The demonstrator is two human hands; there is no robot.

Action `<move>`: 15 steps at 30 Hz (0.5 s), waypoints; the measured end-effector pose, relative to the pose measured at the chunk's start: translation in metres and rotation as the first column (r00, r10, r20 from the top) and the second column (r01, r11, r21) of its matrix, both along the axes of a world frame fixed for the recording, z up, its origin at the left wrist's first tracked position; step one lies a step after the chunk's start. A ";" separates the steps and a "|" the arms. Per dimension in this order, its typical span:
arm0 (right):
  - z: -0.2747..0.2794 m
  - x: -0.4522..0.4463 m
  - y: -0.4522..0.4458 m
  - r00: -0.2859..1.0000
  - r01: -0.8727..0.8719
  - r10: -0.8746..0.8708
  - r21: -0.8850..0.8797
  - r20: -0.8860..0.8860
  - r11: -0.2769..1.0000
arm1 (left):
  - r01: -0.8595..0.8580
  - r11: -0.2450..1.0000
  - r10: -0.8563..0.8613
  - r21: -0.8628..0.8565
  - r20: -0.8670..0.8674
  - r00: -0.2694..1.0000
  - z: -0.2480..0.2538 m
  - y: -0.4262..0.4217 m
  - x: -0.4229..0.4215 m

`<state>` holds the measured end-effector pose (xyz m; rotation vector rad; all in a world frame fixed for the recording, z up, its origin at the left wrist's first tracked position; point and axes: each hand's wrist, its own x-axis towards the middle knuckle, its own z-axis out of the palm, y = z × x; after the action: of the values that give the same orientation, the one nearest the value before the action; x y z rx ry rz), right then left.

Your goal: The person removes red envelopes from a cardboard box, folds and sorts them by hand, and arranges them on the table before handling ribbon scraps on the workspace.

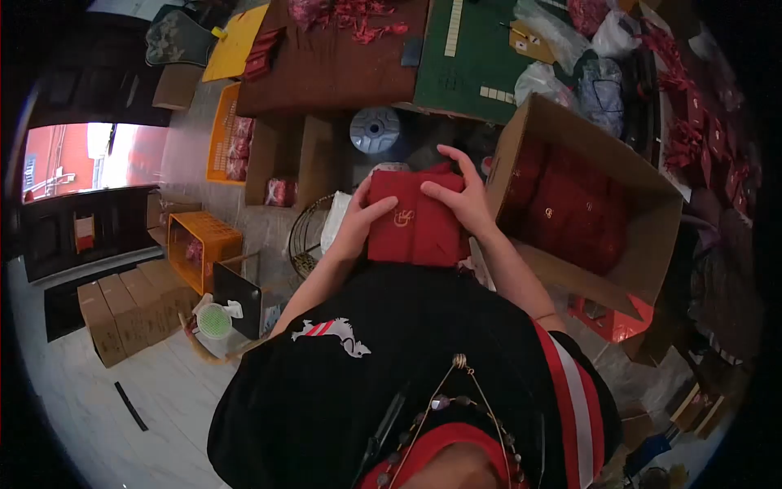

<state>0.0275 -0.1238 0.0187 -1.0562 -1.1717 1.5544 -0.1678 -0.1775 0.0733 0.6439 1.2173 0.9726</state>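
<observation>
Close to my body, both hands hold a stack of red pouches [414,235], the top one printed with a gold emblem. My left hand [356,220] closes on the left side, its thumb lying on the top face. On the right side my right hand [464,200] grips with its thumb on top, while one finger sticks up past the far edge. The undersides of the stack and the fingertips below are hidden. Just right of my hands, an open cardboard box [643,183] holds similar red pouches [570,216] with gold emblems.
Ahead stand a brown-covered table [326,73] with red ribbons and a green table [464,69] with plastic bags. A blue-white round stool [375,130] is beyond my hands. Orange crates [204,244], closed cartons [134,306] and a chair [232,326] stand to the left.
</observation>
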 end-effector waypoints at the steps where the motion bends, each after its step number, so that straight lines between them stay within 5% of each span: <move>1: 0.007 -0.001 0.007 0.998 0.030 -0.035 0.124 0.045 0.992 | -0.026 0.999 0.026 -0.029 0.016 1.000 -0.001 0.001 -0.001; 2: 0.000 0.003 0.016 0.989 -0.146 0.146 -0.018 -0.007 0.989 | -0.035 0.999 0.036 -0.017 0.003 0.999 -0.003 0.007 0.001; 6: -0.011 0.012 0.013 0.969 -0.234 0.247 -0.218 0.030 0.947 | 0.024 0.999 -0.026 -0.022 -0.081 0.996 -0.014 0.004 -0.003; 8: -0.026 0.011 0.004 0.973 -0.195 0.160 -0.228 -0.165 0.954 | 0.094 0.988 -0.084 0.122 -0.090 0.992 -0.027 0.011 -0.005; 11: -0.031 0.003 0.005 0.976 -0.164 0.129 -0.203 -0.173 0.965 | 0.106 0.981 -0.104 0.165 -0.017 0.994 -0.028 0.024 -0.011; 13: -0.032 -0.003 0.006 0.991 -0.121 0.111 -0.155 -0.074 0.980 | 0.076 0.980 -0.083 0.182 0.033 0.996 -0.026 0.028 -0.013; 15: -0.025 -0.009 0.008 0.995 -0.092 0.094 -0.095 0.027 0.991 | 0.034 0.995 -0.018 0.093 -0.168 0.986 -0.023 0.030 -0.008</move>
<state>0.0182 -0.1162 -0.0062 -1.1042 -1.1938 1.6850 -0.1758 -0.1479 0.0503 0.8288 1.3122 0.9742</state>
